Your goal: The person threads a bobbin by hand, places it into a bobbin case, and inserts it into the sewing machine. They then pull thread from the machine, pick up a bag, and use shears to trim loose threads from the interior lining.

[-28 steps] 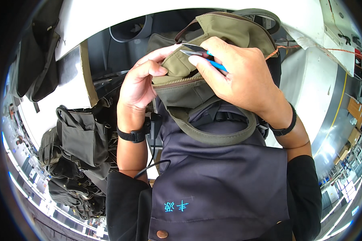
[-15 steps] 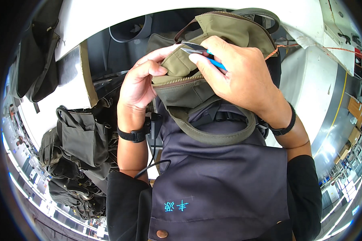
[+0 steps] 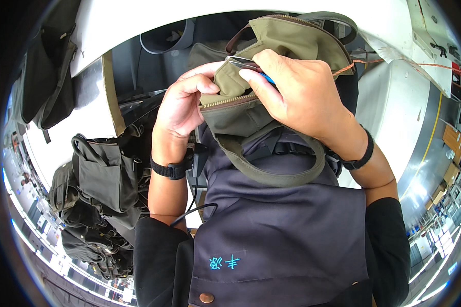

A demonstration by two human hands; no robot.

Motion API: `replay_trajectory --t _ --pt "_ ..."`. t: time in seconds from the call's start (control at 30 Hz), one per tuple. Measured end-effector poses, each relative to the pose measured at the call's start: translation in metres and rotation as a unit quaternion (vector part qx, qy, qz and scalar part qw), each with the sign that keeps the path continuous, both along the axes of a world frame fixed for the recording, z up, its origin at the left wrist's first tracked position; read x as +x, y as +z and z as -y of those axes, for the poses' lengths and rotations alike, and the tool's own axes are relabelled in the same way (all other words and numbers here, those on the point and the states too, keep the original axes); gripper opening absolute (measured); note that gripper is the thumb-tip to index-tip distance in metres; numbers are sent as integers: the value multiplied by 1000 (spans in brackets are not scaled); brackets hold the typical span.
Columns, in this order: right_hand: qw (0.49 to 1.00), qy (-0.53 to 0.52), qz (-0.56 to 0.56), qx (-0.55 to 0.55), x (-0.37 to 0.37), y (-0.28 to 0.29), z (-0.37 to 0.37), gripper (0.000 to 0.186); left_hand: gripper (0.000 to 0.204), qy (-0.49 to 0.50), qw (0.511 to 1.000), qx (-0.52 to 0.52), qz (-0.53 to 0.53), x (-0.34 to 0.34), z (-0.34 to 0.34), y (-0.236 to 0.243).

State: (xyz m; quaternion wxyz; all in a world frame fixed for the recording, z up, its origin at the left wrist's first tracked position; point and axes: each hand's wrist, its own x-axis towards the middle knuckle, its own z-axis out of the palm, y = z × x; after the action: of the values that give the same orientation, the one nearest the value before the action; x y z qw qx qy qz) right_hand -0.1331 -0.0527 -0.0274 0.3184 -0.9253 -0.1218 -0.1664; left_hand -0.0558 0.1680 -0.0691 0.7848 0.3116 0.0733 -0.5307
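Observation:
An olive-green bag [image 3: 292, 38] with its zipper undone lies over my lap, its lighter lining turned up toward me. My left hand [image 3: 184, 100] pinches the edge of the lining between thumb and fingers, beside the brass zipper teeth [image 3: 225, 104]. Held in my right hand [image 3: 302, 94] is a pair of blue-handled thread snips [image 3: 242, 63], mostly covered by the fingers. Their metal blades point left and touch or nearly touch the lining's upper edge. Toward me hangs one rounded carry handle [image 3: 276, 178] of the bag.
More dark green bags [image 3: 107, 179] are piled at the left, and a black bag [image 3: 51, 77] hangs farther up. A white tabletop [image 3: 215, 10] curves across the far side. A grey round bin [image 3: 166, 38] stands beneath it. An orange cord [image 3: 379, 62] runs off right.
The snips' blades have come closer together and moved slightly left. My left hand and the pinched lining have shifted a little to the right.

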Motion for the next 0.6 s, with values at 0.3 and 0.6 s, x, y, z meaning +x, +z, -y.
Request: replay_trajectory --t 0.3,0.6 --pt "1000 4 -18 6 2 -1 1 18 37 38 994 65 77 -12 10 17" --pt "1000 4 -10 -29 1 -7 4 19 32 18 996 72 49 -4 9 14"
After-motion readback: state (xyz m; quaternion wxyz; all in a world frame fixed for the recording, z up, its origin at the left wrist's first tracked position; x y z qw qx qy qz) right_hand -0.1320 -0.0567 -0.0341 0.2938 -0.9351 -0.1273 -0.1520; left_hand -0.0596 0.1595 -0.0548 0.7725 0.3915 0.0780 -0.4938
